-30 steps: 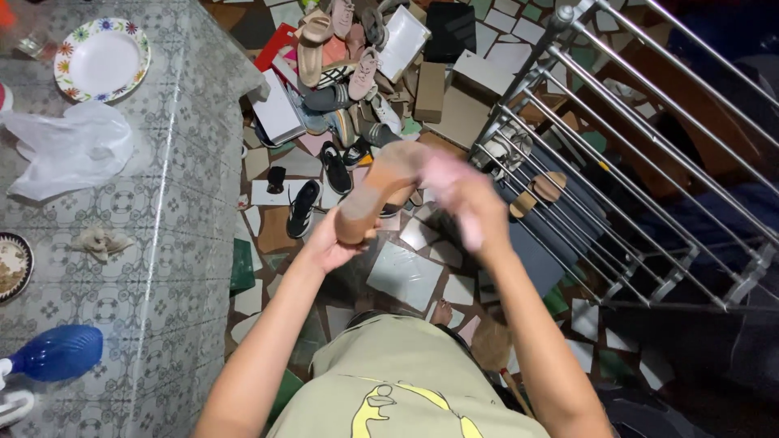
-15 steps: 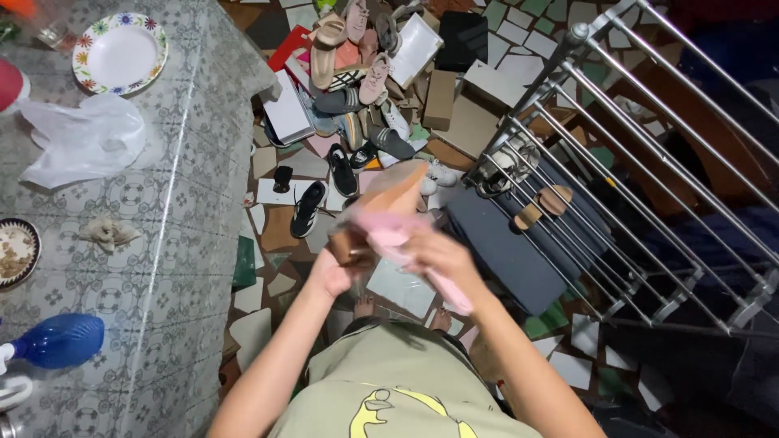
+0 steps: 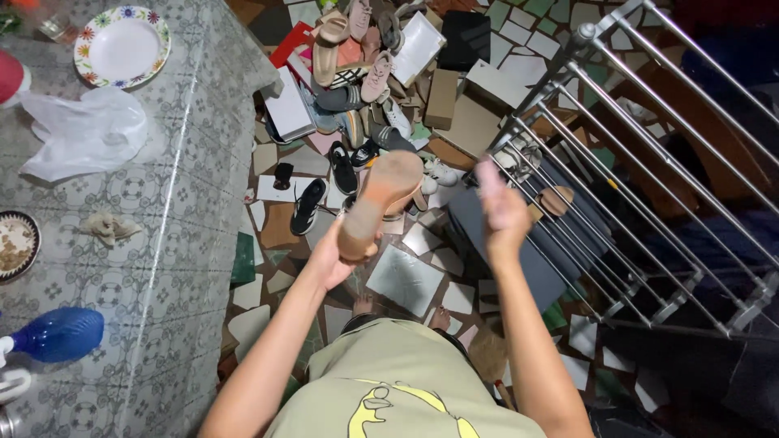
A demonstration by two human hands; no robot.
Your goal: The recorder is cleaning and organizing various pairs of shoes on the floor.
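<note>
My left hand [image 3: 329, 258] grips the block heel of a tan high-heeled shoe [image 3: 375, 199], held sole-up over the floor. My right hand [image 3: 503, 212] is off to the right of the shoe, apart from it, closed on a pink cloth [image 3: 489, 178] that sticks up from the fist. Both arms reach out from my olive shirt at the bottom of the head view.
A heap of shoes and boxes [image 3: 365, 73] lies on the broken-tile floor ahead. A tiled counter [image 3: 170, 243] at left carries a flowered plate [image 3: 122, 47], a plastic bag [image 3: 81, 134] and a blue object [image 3: 58, 334]. A metal stair railing [image 3: 633, 162] runs along the right.
My right hand with the pink cloth has lifted off the shoe and swung right. The shoe's sole is now uncovered; the left hand keeps its grip on the heel.
</note>
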